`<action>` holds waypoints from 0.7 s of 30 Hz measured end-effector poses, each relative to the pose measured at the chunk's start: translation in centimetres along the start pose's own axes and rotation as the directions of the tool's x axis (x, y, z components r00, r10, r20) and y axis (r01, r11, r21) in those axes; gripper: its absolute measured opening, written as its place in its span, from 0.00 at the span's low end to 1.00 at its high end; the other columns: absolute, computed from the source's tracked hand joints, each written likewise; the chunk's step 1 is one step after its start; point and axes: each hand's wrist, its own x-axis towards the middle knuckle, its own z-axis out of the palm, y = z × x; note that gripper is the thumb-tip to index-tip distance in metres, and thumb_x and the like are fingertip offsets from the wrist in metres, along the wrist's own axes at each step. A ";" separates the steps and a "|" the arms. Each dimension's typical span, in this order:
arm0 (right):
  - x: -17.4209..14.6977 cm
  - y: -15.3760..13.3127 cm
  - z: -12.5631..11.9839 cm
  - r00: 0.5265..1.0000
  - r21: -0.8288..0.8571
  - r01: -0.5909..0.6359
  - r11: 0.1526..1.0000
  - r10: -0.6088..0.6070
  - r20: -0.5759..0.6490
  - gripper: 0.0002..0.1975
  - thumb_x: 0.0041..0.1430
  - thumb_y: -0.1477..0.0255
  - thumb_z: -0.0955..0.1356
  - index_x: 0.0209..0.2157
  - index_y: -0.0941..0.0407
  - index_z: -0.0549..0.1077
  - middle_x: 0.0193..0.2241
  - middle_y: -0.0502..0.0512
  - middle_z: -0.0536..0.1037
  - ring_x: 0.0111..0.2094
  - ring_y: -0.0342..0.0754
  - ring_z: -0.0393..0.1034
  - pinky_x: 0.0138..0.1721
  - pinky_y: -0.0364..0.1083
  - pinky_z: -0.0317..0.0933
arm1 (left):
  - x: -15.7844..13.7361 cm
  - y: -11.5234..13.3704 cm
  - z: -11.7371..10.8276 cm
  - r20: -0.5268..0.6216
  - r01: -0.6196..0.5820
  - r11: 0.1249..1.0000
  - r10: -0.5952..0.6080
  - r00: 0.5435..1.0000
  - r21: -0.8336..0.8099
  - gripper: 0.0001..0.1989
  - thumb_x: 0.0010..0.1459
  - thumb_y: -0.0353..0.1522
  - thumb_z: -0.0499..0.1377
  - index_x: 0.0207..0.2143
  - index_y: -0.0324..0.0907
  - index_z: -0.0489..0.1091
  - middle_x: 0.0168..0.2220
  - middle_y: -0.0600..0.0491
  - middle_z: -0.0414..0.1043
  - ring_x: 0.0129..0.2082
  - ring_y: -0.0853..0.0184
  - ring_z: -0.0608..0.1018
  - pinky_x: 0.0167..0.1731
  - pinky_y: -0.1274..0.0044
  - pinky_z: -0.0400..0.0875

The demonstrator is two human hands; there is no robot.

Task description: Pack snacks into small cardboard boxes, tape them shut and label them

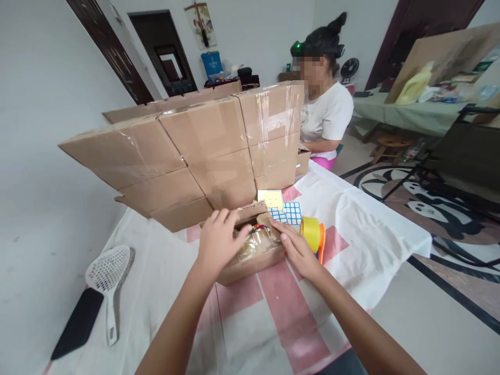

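Both hands, left (219, 240) and right (297, 251), lie open on the small box (250, 263), partly hiding its contents.

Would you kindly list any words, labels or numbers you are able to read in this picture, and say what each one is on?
No text here can be read.
Blue bag by the far wall: pale print, too small to read.
Wall poster: too blurred to read.
Sheet of blue stickers beside the small open box: no print legible.
Yellow card: no print legible.
Taped cartons: no markings visible.
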 end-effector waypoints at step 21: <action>2.1 -1.2 -0.9 0.985 0.029 -0.119 0.992 0.114 0.129 0.22 0.71 0.62 0.63 0.63 0.48 0.70 0.63 0.55 0.72 0.65 0.55 0.64 0.67 0.60 0.57 | -9.4 -0.1 3.2 -0.277 -0.368 0.930 0.360 0.891 0.026 0.07 0.62 0.37 0.62 0.43 0.53 0.77 0.28 0.55 0.78 0.26 0.65 0.76 0.32 0.71 0.65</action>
